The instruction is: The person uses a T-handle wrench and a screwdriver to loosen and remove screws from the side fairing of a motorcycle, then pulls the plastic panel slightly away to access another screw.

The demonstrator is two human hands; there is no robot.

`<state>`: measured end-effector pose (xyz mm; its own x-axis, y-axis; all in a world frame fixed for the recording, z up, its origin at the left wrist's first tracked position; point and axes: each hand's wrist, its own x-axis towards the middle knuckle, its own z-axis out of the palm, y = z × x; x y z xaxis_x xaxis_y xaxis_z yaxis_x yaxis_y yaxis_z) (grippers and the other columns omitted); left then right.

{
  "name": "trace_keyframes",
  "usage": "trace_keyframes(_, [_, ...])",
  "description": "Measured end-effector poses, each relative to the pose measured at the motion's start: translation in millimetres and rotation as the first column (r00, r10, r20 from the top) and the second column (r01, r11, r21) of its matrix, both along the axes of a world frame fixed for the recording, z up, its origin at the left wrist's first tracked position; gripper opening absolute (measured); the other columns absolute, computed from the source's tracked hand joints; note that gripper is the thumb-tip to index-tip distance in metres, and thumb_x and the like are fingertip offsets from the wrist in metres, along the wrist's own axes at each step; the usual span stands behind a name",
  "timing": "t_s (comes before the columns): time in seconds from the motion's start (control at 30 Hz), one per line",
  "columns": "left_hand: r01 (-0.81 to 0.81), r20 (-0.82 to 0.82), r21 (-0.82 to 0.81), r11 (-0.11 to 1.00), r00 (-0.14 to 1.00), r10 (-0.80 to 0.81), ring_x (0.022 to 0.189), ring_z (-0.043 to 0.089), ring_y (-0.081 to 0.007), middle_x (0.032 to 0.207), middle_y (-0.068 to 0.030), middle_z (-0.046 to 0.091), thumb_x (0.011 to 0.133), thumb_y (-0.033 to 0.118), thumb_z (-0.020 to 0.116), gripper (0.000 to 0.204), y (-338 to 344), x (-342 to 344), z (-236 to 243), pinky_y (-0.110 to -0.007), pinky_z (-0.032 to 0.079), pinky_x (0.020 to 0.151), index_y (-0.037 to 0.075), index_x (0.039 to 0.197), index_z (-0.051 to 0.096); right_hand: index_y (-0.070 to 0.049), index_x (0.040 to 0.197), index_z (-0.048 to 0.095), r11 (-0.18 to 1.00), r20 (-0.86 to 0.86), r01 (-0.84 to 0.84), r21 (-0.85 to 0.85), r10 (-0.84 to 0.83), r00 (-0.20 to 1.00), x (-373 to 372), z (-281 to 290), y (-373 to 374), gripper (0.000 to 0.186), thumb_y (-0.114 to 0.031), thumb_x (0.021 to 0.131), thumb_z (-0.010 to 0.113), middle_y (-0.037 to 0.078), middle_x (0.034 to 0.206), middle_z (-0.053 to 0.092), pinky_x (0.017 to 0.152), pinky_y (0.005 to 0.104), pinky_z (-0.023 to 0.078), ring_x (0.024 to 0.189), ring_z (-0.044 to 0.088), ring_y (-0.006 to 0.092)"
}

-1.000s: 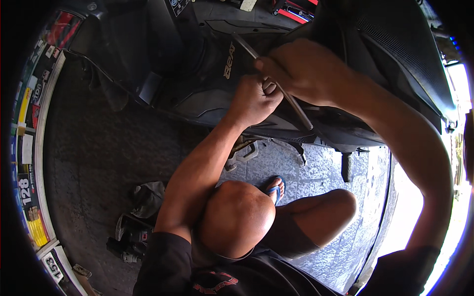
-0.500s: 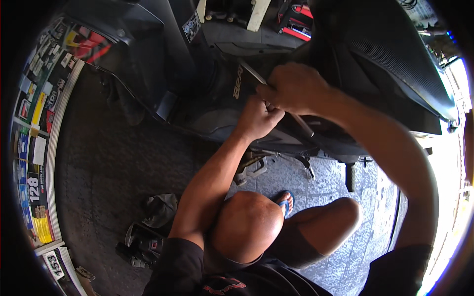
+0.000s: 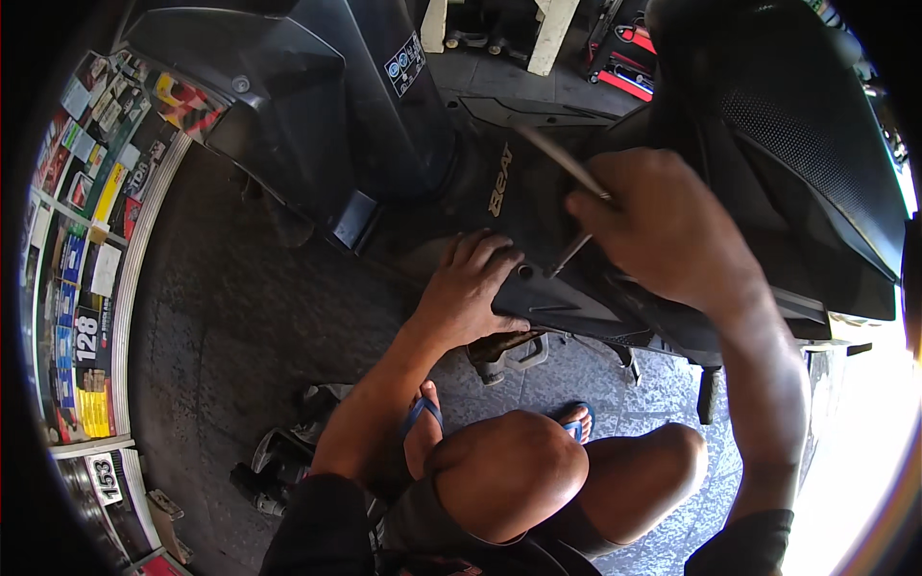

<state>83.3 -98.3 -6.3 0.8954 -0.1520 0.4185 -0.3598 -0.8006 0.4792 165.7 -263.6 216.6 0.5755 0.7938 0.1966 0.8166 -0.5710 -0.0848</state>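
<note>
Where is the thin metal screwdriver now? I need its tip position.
In the head view, right of centre: the thin metal screwdriver is in the right hand, tip on the black scooter side panel beside the left hand.

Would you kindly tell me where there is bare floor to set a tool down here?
The dark floor between the shelf and the scooter is bare. It is crowded near the left hand, under the scooter by the stand, and around the parts beside the knee.

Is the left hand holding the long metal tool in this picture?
No, the left hand lies flat on the black scooter panel, while the right hand holds the long metal tool.
</note>
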Motion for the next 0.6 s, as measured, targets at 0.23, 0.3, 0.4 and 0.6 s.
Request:
trace_keyframes(0.23, [0.095,0.083,0.009,0.995,0.992,-0.095,0.126,0.053,-0.0336,0.128,-0.0099,0.060,0.070,0.050,0.085,0.067,14,9,-10,-0.050,0.044,0.108,0.008,0.119,0.068,0.003,0.078,0.066,0.933,-0.323,0.340,0.122,-0.287,0.902,-36,34,-47,0.022,-0.015,0.090,0.068,0.011,0.055,0.056,0.050,0.0369,0.039,0.048,0.053,0.0209])
trace_keyframes(0.3, [0.110,0.108,-0.034,0.993,0.988,-0.106,0.122,0.057,-0.0325,0.123,-0.0100,0.064,0.074,0.048,0.083,0.060,13,7,-17,-0.049,0.047,0.106,0.008,0.116,0.069,0.002,0.080,0.068,0.832,-0.499,0.534,0.151,-0.402,0.768,-54,29,-66,0.019,-0.014,0.090,0.069,0.005,0.054,0.053,0.049,0.0299,0.034,0.050,0.048,0.0110])
trace_keyframes(0.4, [0.177,0.173,0.049,0.983,0.968,-0.183,0.115,0.062,-0.0303,0.118,-0.0094,0.067,0.080,0.042,0.080,0.049,1,4,-21,-0.048,0.052,0.101,0.006,0.111,0.071,0.002,0.082,0.070,0.749,-0.566,0.619,0.235,-0.413,0.714,-78,9,-99,0.019,-0.016,0.090,0.070,0.002,0.056,0.054,0.050,0.0263,0.032,0.053,0.048,0.0078])
trace_keyframes(0.6, [0.140,0.291,0.257,0.956,0.932,-0.215,0.116,0.062,-0.0275,0.119,-0.0090,0.068,0.072,0.024,0.079,0.043,-2,7,-22,-0.044,0.053,0.100,0.004,0.109,0.071,0.004,0.085,0.071,0.548,-0.682,0.760,0.349,-0.409,0.607,-107,-19,-127,0.036,-0.033,0.086,0.072,0.001,0.058,0.057,0.050,0.0238,0.033,0.051,0.049,0.0077])
